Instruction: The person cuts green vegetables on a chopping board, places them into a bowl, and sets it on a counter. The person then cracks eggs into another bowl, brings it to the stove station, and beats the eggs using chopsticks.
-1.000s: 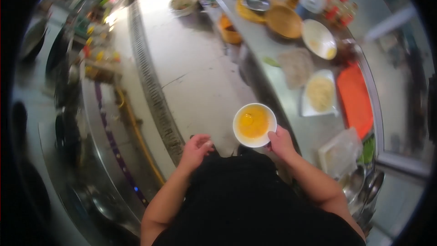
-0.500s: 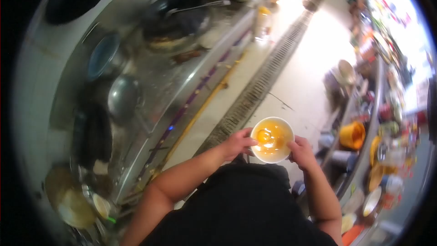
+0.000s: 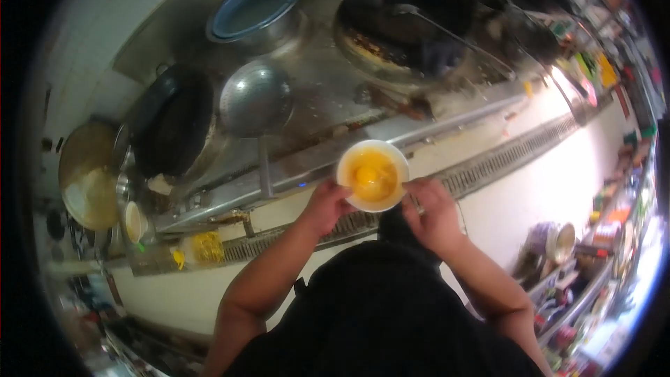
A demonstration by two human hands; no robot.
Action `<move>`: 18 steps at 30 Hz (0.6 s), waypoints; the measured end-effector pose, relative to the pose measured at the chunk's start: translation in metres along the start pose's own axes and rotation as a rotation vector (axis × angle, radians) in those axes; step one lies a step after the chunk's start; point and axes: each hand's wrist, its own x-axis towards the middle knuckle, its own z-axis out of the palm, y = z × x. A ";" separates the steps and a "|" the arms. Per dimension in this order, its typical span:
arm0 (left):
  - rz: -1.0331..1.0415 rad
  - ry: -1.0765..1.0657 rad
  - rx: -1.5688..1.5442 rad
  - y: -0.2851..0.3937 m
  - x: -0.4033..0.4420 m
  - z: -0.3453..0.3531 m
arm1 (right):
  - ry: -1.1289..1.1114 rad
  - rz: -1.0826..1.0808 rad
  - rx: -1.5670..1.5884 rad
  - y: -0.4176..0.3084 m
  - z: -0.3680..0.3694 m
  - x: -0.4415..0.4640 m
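A white bowl (image 3: 371, 144) of raw egg (image 3: 370, 180), with a yolk showing, is held in front of my body, just off the front edge of the stove counter. My left hand (image 3: 328, 206) is closed on its left side, thumb at the rim. At the opposite side my right hand (image 3: 431, 211) grips the rim with its fingertips, the other fingers partly curled. Beyond the bowl lies a round perforated metal strainer (image 3: 257, 96) on the counter, its handle (image 3: 265, 167) pointing towards me.
A large black wok (image 3: 398, 24) with a long-handled ladle (image 3: 457, 36) stands at the back. Left of it are a metal pot with a blue basin (image 3: 255, 8) and another dark wok (image 3: 171, 122). A floor drain grate (image 3: 509, 158) runs below the counter. Cluttered shelves (image 3: 579, 293) stand right.
My view and body have turned left to face the stove. The bowl has come round with both hands, now in front of the counter. My right hand's fingers have shifted on the rim.
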 end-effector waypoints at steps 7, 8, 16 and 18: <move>0.115 0.218 -0.159 0.026 0.053 -0.002 | -0.406 -0.316 0.041 0.050 0.052 0.114; 0.112 0.263 -0.177 0.025 0.058 -0.002 | -0.579 -0.262 -0.039 0.054 0.058 0.128; 0.138 0.291 -0.251 0.042 0.097 0.003 | -0.807 -0.310 -0.223 0.094 0.106 0.179; 0.129 0.321 -0.253 0.047 0.105 0.000 | -0.938 -0.190 -0.237 0.090 0.108 0.194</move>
